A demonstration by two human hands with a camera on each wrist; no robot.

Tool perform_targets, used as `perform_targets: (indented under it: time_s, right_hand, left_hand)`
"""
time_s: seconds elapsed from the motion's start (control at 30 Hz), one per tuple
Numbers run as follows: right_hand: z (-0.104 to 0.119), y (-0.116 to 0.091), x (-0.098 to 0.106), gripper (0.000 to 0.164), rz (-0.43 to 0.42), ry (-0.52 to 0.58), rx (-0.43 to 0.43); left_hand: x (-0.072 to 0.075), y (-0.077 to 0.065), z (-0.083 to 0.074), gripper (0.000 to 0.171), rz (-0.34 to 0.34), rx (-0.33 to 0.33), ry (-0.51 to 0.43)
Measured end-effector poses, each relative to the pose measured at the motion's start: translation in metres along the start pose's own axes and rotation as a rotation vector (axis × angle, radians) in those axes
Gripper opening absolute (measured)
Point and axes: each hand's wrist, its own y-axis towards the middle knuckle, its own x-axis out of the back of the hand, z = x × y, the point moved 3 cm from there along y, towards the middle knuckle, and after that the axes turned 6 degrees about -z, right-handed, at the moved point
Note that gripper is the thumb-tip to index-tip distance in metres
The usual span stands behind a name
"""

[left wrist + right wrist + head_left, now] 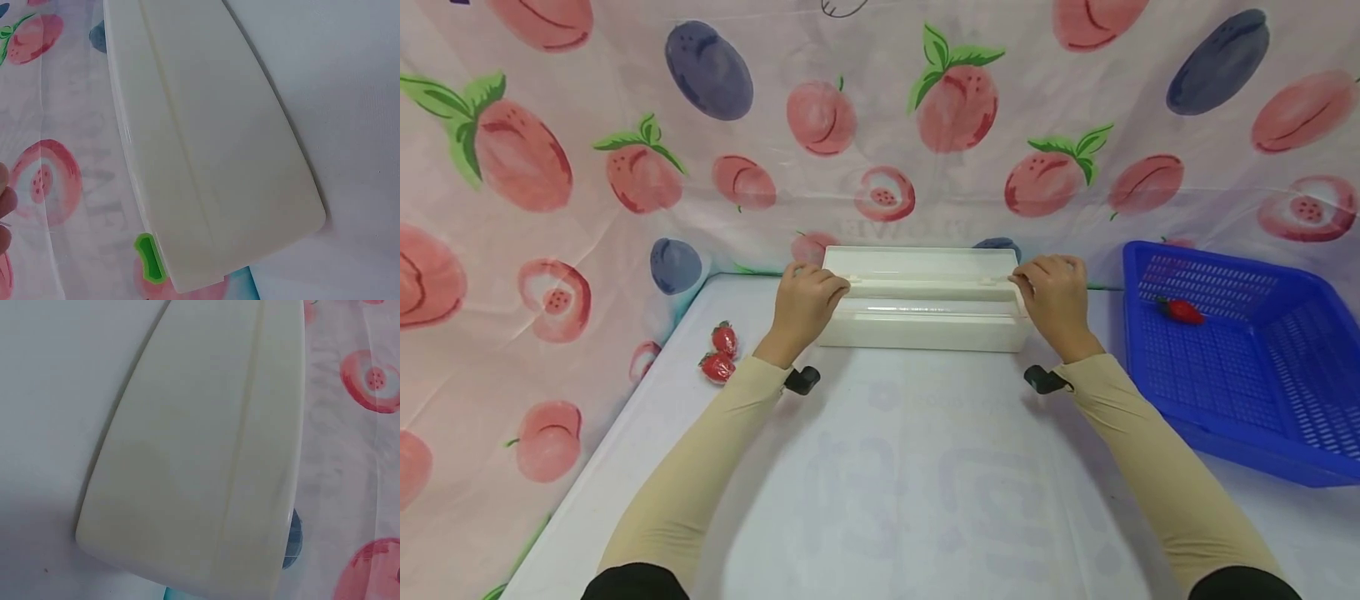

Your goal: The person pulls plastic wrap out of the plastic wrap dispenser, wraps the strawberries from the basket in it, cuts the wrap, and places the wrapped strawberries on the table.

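A long white cling film dispenser (925, 333) stands at the back of the table with its lid (917, 260) raised. My left hand (807, 300) is at its left end, thumb and fingertips pinched together. At the right end my right hand (1056, 300) pinches in the same way. Between the two hands runs a thin, see-through edge of cling film (925, 282), hard to make out. In the left wrist view, fingertips (5, 206) show at the left border, and a green clip (150, 257) sits on the dispenser's side. The right wrist view shows the dispenser's front (181, 450) but no fingers.
Two film-wrapped strawberries (718, 365) lie on the table left of my left hand. A blue plastic basket (1232, 433) stands at the right, holding one strawberry (1182, 312). Fruit-patterned cloth (880, 108) hangs behind the white table (910, 483).
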Motion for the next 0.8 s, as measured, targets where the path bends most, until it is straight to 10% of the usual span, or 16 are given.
perform_targets:
  time_s: [0.8]
  right_hand:
    - [0.007,0.014,0.023,0.016,-0.071,0.017,0.016]
  left_hand:
    - [0.019,0.003,-0.007,0.007,-0.19,-0.063,0.01]
